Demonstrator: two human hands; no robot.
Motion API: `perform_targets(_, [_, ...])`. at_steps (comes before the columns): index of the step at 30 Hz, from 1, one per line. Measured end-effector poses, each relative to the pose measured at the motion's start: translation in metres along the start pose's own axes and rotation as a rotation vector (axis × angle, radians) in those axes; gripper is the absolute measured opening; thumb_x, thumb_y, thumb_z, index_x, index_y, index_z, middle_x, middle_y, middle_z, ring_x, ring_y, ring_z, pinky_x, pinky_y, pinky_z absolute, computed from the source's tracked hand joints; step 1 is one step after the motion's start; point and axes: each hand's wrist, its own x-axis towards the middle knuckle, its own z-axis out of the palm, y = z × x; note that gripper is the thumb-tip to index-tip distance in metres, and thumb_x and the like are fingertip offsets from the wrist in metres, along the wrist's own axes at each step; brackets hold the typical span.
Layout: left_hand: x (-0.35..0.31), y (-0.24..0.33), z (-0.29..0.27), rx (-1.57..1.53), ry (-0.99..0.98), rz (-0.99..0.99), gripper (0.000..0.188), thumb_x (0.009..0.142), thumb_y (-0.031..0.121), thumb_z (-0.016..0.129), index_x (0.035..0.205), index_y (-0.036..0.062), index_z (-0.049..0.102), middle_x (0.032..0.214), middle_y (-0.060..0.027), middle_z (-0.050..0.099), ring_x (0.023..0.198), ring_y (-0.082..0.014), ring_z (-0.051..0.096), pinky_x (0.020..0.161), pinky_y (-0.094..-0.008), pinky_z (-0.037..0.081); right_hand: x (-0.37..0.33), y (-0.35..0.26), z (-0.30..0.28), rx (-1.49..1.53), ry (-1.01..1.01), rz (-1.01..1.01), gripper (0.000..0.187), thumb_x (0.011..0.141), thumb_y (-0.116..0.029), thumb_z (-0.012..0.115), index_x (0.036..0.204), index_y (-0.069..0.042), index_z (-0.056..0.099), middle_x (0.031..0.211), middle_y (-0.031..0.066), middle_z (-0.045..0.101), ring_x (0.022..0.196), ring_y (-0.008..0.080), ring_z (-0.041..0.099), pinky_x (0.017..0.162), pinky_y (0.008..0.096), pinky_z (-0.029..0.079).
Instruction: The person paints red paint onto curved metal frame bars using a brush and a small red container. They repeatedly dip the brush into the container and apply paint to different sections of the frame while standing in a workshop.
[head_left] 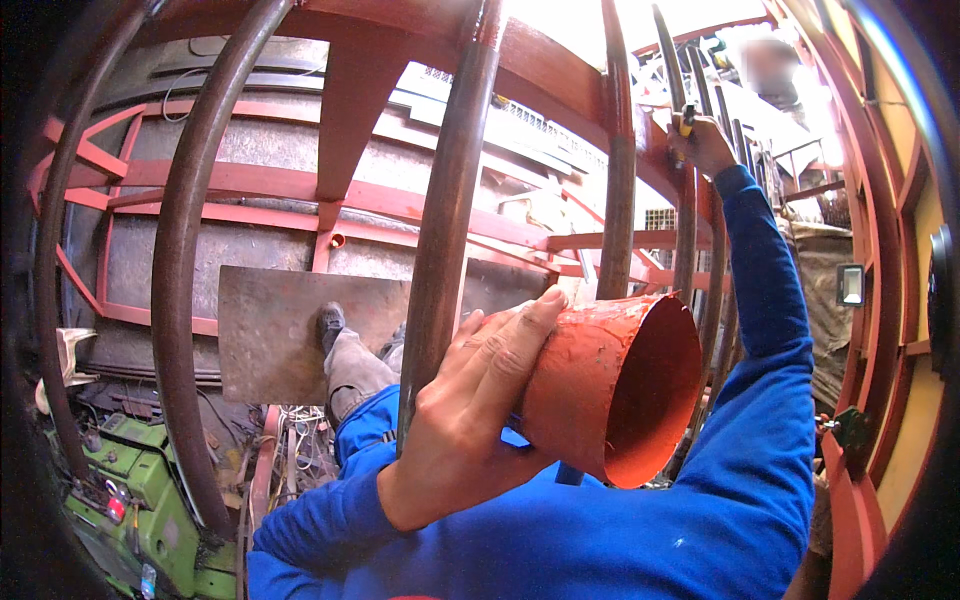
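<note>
Left hand (480,400): your fingers are wrapped round the outside of the pot (610,385), clamped on its wall.
Pot: a red-coated can tipped on its side at chest height, mouth facing right — probably light and stiff, but the wet-looking coat may be slick; hold the wall, not the rim.
Right hand (703,145): raised, closed on a brush (686,122) against a bar (686,220).

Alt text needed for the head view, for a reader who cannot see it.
The left hand grips an orange-red paint-coated container, its open mouth tipped sideways. The right hand, in a blue sleeve, is raised and holds a brush handle against curved steel bars of a red-painted frame. A green machine sits far below.
</note>
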Motion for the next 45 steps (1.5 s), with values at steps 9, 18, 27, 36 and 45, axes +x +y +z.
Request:
perform_targets(9, [-0.003, 0.001, -0.001, 0.002, -0.012, -0.026, 0.093, 0.052, 0.014, 0.084, 0.134, 0.0, 0.042, 0.128, -0.0178, 0.053, 0.114, -0.0359, 0.054, 0.098, -0.0486, 0.04, -0.01, -0.03, -0.017, -0.138, -0.008, 0.109, 0.018, 0.09, -0.015, 0.058, 0.079, -0.001, 0.056, 0.066, 0.0029, 0.057, 0.059, 0.0094, 0.054, 0.055, 0.0268, 0.045])
perform_targets(18, [-0.003, 0.001, 0.004, 0.026, 0.047, -0.003, 0.092, 0.053, 0.018, 0.087, 0.132, -0.0014, 0.044, 0.119, -0.0188, 0.059, 0.111, -0.0333, 0.057, 0.097, -0.0451, 0.042, 0.016, 0.024, -0.007, 0.24, 0.028, 0.16, 0.029, 0.086, -0.03, 0.061, 0.085, -0.001, 0.063, 0.065, 0.0133, 0.06, 0.058, 0.0203, 0.057, 0.059, 0.0345, 0.045])
perform_targets(27, [-0.001, -0.001, 0.003, -0.012, 0.035, -0.003, 0.092, 0.053, 0.017, 0.087, 0.132, -0.0013, 0.044, 0.119, -0.0192, 0.058, 0.111, -0.0338, 0.057, 0.098, -0.0463, 0.04, 0.014, 0.032, -0.016, -0.019, 0.123, 0.269, 0.035, 0.09, -0.036, 0.057, 0.088, -0.002, 0.063, 0.07, 0.01, 0.063, 0.062, 0.02, 0.06, 0.058, 0.0342, 0.046])
perform_targets(36, [-0.003, -0.002, 0.004, 0.011, 0.047, 0.001, 0.091, 0.054, 0.017, 0.086, 0.132, -0.0034, 0.044, 0.117, -0.0199, 0.059, 0.109, -0.0337, 0.059, 0.098, -0.0451, 0.041, -0.033, 0.026, -0.046, 0.059, 0.097, 0.238, 0.031, 0.09, -0.033, 0.058, 0.081, -0.004, 0.059, 0.062, 0.0025, 0.054, 0.056, 0.0093, 0.051, 0.052, 0.0286, 0.04])
perform_targets(45, [-0.002, -0.003, 0.003, 0.073, 0.026, -0.004, 0.091, 0.054, 0.016, 0.086, 0.132, -0.0032, 0.043, 0.12, -0.0195, 0.058, 0.108, -0.0337, 0.059, 0.098, -0.0456, 0.041, -0.002, -0.035, -0.023, -0.323, -0.065, 0.083, 0.032, 0.088, -0.033, 0.06, 0.09, -0.002, 0.065, 0.073, 0.0137, 0.065, 0.064, 0.0218, 0.062, 0.062, 0.0358, 0.049])
